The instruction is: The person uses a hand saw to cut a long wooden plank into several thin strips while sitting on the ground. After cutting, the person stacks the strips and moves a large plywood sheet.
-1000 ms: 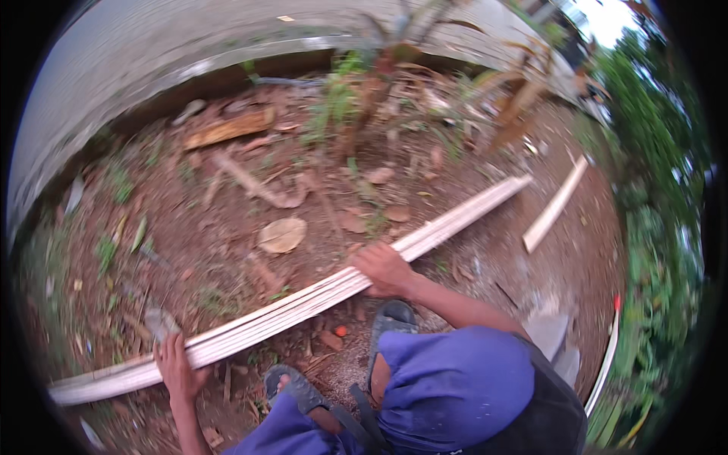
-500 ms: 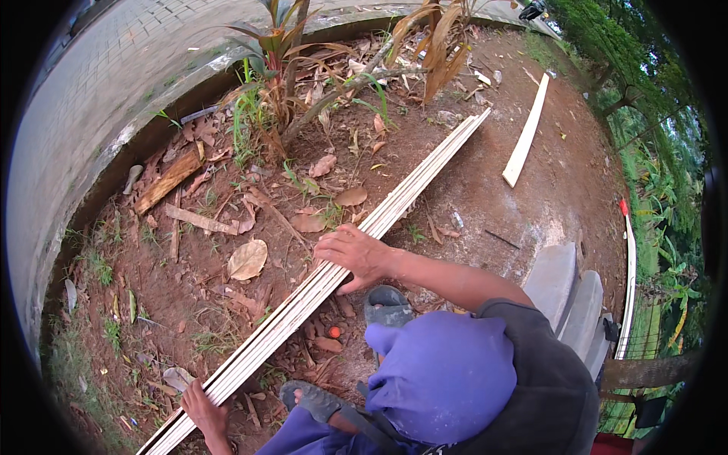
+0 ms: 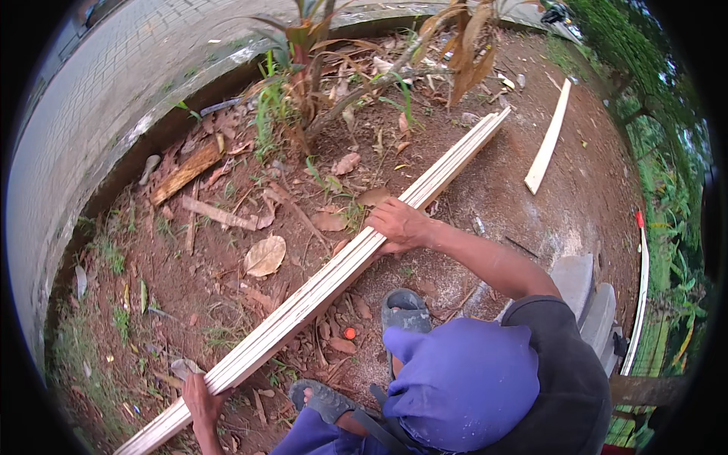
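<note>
Neither my left hand nor my right hand is in view. Below me squats another person in a purple head covering (image 3: 462, 379), dark shirt and grey sandals (image 3: 406, 311). A bundle of long, pale wooden strips (image 3: 303, 303) lies slantwise in front of them. That person's right hand (image 3: 398, 221) wraps over the bundle above its middle. Near its lower end another hand (image 3: 201, 402) grips the strips; its forearm runs out at the lower edge, apparently the same person's. The bundle's lower end is cut off by the picture's edge.
A single pale board (image 3: 550, 140) lies on the dirt at upper right. Grey slabs (image 3: 576, 284) stand behind the person's shoulder. Leafy plants (image 3: 307, 61) grow beside a low curb (image 3: 152, 125). A small orange round object (image 3: 349, 333) sits near the sandals.
The person's right hand has shifted up along the strips, toward the far end. The bundle has turned slightly, and more of its side shows. The whole view has moved slightly.
</note>
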Tool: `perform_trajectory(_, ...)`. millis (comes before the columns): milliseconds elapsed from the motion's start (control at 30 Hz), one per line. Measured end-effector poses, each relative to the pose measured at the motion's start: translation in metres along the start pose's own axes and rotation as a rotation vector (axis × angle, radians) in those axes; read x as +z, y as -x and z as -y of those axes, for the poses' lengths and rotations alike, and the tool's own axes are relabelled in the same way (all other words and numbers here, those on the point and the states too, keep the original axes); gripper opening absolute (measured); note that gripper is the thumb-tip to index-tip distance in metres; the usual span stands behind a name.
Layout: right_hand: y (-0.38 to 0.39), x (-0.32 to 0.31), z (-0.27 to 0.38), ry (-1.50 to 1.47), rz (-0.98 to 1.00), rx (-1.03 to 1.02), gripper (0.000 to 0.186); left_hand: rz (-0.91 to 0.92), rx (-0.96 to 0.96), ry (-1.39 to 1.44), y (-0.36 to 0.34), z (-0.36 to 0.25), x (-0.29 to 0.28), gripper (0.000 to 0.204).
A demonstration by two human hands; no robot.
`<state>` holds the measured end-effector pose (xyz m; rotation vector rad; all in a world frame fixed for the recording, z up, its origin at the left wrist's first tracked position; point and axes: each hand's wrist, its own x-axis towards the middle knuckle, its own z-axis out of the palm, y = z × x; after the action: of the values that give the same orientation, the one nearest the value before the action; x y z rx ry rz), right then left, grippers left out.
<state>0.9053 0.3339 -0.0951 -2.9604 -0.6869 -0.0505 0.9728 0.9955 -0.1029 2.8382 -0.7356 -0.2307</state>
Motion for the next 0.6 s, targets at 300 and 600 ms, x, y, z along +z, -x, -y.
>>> perform_trajectory(300,-0.052,-0.007,-0.033,-0.109,0.035,0.037,0.076,0.317,-0.197,0.041,-0.06,0.026,-0.026,0.074)
perform_trajectory(600,-0.056,0.03,0.045,-0.251,-0.291,0.404,0.065,0.322,-0.007,0.05,-0.078,0.014,-0.016,0.093)
